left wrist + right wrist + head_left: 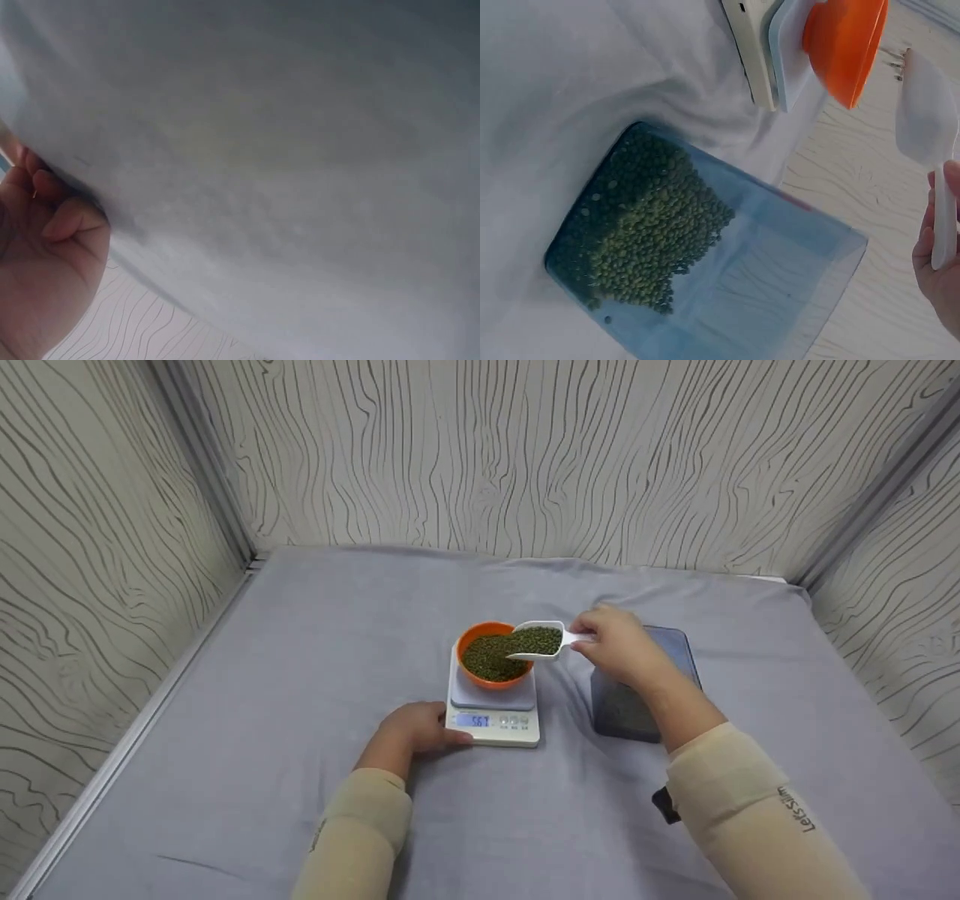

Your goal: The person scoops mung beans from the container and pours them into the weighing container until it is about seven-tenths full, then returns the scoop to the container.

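My right hand grips the handle of a white scoop full of green mung beans. The scoop's lip is over the rim of an orange bowl, and a few beans drop from it in the right wrist view. Mung beans heap inside the bowl, which stands on the platform of a white kitchen scale with a lit display. At the scale's front left corner, my left hand holds on, thumb along the front edge and fingers at the side. The left wrist view shows that hand with curled fingers.
Right of the scale, below my right forearm, stands a clear bluish container with mung beans at its bottom. A small black object shows beside the right sleeve. Grey cloth covers the table, and patterned walls rise behind and at both sides.
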Tool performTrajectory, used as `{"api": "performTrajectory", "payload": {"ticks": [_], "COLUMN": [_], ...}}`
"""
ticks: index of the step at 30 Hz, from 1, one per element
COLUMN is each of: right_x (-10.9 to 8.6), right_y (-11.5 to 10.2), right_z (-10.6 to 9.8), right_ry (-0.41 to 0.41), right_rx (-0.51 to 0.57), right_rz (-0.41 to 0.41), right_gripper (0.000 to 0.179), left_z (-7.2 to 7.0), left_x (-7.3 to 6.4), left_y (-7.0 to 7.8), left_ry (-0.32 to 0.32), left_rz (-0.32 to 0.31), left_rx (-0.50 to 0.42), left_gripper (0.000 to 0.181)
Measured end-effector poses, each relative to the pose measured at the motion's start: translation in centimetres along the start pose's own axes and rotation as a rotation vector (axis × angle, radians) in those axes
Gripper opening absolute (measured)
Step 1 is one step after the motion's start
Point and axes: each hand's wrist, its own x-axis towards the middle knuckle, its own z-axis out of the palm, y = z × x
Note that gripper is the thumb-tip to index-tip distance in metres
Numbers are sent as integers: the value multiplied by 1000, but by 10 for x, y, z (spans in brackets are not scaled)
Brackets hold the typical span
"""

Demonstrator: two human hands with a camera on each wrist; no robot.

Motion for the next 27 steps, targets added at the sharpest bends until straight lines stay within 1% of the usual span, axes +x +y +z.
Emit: {"api": "performTrajectory", "payload": {"ticks": [3,8,10,13,15,17,20,22,24,27], "right_x": [4,5,5,4,5,5,4,3,3,2], "right_y": [-7,-18,-22,-27,-30,-33,-37,-38,-39,-38], "right_z": [1,2,2,3,4,4,4,4,4,3], "right_ry": [21,35,56,124,174,203,222,227,230,227], "right_rx": [-97,-295,-374,-479,-537,-590,-655,-684,-693,-675], "right_rz": [-54,-157,-225,-351,-433,-492,-542,-559,-563,-544], "right_gripper": [12,14,12,5,5,8,9,9,9,9], "left_z": [0,0,-1,-1,-1,-1,-1,-1,-1,0], "left_x": [0,0,-1,-1,-2,-2,-2,-2,-1,-1], "left_y": [1,1,1,2,1,2,2,2,2,1], "left_ry": [3,-3,-1,0,2,6,13,14,11,2], "left_rz": [-12,-20,-17,-10,-9,-1,1,1,-7,-10], "left_rx": [11,0,3,4,5,7,16,17,15,3], "left_gripper": [55,55,55,56,56,55,56,57,56,52]}}
